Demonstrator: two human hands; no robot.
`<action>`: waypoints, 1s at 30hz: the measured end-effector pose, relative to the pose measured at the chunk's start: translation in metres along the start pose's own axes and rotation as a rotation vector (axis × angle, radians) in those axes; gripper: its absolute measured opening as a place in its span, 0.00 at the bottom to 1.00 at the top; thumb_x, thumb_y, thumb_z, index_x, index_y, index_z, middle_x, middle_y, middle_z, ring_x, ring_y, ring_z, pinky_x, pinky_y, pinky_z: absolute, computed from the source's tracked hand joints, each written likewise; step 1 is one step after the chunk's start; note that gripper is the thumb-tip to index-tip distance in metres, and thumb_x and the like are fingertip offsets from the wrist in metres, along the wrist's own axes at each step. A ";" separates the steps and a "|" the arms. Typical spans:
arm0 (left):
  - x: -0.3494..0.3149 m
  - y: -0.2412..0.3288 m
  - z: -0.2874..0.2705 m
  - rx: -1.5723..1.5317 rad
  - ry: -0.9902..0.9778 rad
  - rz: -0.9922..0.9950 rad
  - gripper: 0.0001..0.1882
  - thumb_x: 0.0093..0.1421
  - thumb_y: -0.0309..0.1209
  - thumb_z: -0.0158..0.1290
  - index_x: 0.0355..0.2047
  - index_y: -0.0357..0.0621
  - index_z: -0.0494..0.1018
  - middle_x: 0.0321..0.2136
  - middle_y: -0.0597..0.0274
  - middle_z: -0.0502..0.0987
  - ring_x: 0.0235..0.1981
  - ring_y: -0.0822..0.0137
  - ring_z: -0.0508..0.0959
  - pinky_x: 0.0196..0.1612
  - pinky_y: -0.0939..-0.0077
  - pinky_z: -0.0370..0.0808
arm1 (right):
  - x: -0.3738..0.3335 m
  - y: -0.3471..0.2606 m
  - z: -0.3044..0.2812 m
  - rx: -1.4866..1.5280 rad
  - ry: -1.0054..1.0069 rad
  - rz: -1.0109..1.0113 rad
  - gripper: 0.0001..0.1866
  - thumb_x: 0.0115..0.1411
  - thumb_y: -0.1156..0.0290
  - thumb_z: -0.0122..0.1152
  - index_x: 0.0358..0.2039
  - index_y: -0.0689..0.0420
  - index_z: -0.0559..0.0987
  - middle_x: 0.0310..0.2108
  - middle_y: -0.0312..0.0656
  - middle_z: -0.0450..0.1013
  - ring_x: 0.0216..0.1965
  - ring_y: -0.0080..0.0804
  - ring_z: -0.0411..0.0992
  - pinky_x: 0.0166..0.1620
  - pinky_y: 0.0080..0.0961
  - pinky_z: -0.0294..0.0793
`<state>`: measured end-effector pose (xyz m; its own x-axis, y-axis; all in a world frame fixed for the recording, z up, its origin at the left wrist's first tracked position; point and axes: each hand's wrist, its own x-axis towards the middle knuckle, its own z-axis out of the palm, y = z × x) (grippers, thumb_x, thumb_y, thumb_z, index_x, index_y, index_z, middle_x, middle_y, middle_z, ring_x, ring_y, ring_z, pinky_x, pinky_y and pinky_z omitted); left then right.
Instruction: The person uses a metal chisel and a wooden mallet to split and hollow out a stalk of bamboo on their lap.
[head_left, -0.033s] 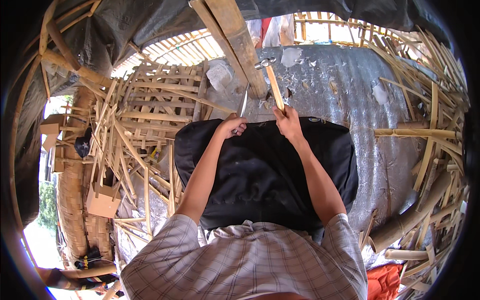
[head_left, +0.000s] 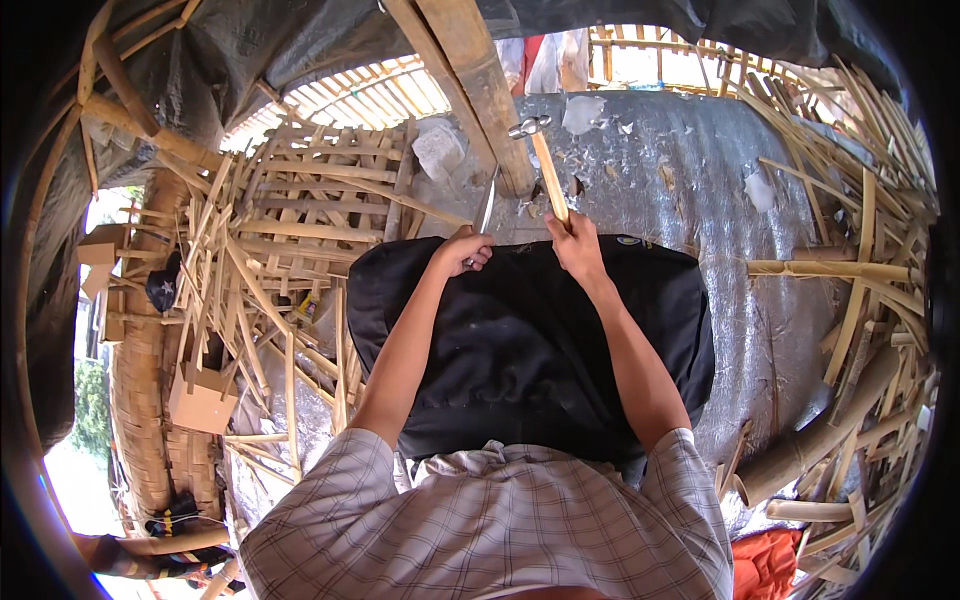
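My left hand is closed round the lower end of a knife, whose narrow, bright blade points upward and away; its handle is hidden in my fist. My right hand grips the wooden handle of a hammer. The hammer's metal head is at the far end, turned to the left, close to the foot of an upright wooden post. Both hands are over the far edge of a black cloth spread across my lap, with a gap between them.
A silvery sheet covers the floor, with a pale block on it. Split bamboo strips and a slatted bamboo panel are on the left. More strips and a thick bamboo pole lie right. A cardboard box stands left.
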<state>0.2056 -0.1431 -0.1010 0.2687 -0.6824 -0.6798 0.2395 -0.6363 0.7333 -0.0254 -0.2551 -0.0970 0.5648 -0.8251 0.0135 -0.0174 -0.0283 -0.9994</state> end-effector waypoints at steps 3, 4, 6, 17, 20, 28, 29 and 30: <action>0.003 -0.003 -0.004 -0.025 -0.022 0.007 0.07 0.61 0.26 0.55 0.32 0.44 0.66 0.19 0.68 0.68 0.16 0.77 0.65 0.18 0.78 0.62 | 0.002 0.006 0.001 -0.166 0.030 -0.085 0.17 0.65 0.63 0.61 0.29 0.66 0.74 0.15 0.48 0.63 0.16 0.36 0.63 0.24 0.38 0.61; 0.005 -0.008 -0.006 -0.043 -0.043 0.012 0.07 0.61 0.26 0.55 0.31 0.44 0.67 0.19 0.68 0.68 0.15 0.76 0.65 0.18 0.78 0.62 | 0.002 0.008 0.002 -0.225 0.033 -0.114 0.16 0.65 0.63 0.62 0.30 0.65 0.74 0.16 0.51 0.63 0.16 0.39 0.63 0.24 0.39 0.61; 0.005 -0.009 -0.003 -0.078 -0.082 0.020 0.07 0.62 0.27 0.55 0.30 0.46 0.67 0.19 0.70 0.67 0.15 0.77 0.64 0.19 0.78 0.62 | -0.001 0.009 0.001 -0.356 0.013 -0.134 0.16 0.64 0.63 0.63 0.30 0.65 0.75 0.17 0.53 0.65 0.17 0.46 0.64 0.24 0.40 0.62; 0.009 -0.002 -0.002 -0.480 -0.273 -0.104 0.10 0.64 0.29 0.55 0.26 0.49 0.67 0.18 0.72 0.68 0.16 0.80 0.65 0.18 0.85 0.62 | -0.007 0.005 0.009 -0.490 -0.061 -0.277 0.15 0.64 0.65 0.63 0.30 0.66 0.74 0.19 0.57 0.68 0.22 0.58 0.68 0.27 0.42 0.67; 0.005 0.000 0.004 -0.610 -0.360 -0.087 0.11 0.64 0.28 0.56 0.25 0.49 0.67 0.17 0.75 0.65 0.13 0.83 0.61 0.13 0.89 0.55 | 0.002 0.005 -0.003 -0.510 -0.076 -0.182 0.18 0.67 0.63 0.61 0.28 0.65 0.71 0.16 0.51 0.65 0.16 0.41 0.62 0.24 0.35 0.64; -0.004 -0.002 0.016 -0.666 -0.295 -0.038 0.13 0.63 0.27 0.57 0.25 0.49 0.65 0.17 0.75 0.64 0.12 0.85 0.60 0.13 0.89 0.54 | 0.001 -0.027 0.015 -0.266 -0.143 -0.114 0.15 0.71 0.65 0.54 0.29 0.59 0.68 0.13 0.32 0.60 0.13 0.18 0.59 0.17 0.22 0.58; -0.003 0.003 0.024 -0.658 -0.317 -0.014 0.13 0.63 0.27 0.58 0.25 0.48 0.65 0.17 0.75 0.64 0.13 0.84 0.60 0.13 0.89 0.54 | 0.006 0.010 -0.001 -0.365 -0.130 -0.142 0.14 0.71 0.65 0.54 0.29 0.58 0.68 0.13 0.31 0.59 0.13 0.17 0.59 0.17 0.21 0.57; -0.002 0.003 0.029 -0.657 -0.329 0.007 0.13 0.63 0.26 0.58 0.26 0.48 0.65 0.17 0.75 0.64 0.13 0.84 0.60 0.13 0.89 0.54 | 0.007 0.032 -0.009 -0.461 -0.129 -0.165 0.14 0.71 0.64 0.54 0.29 0.57 0.68 0.13 0.30 0.59 0.12 0.16 0.58 0.16 0.20 0.56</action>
<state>0.1792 -0.1539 -0.0979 0.0028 -0.8241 -0.5664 0.7764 -0.3552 0.5206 -0.0294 -0.2673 -0.1282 0.6878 -0.7128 0.1374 -0.2650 -0.4227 -0.8667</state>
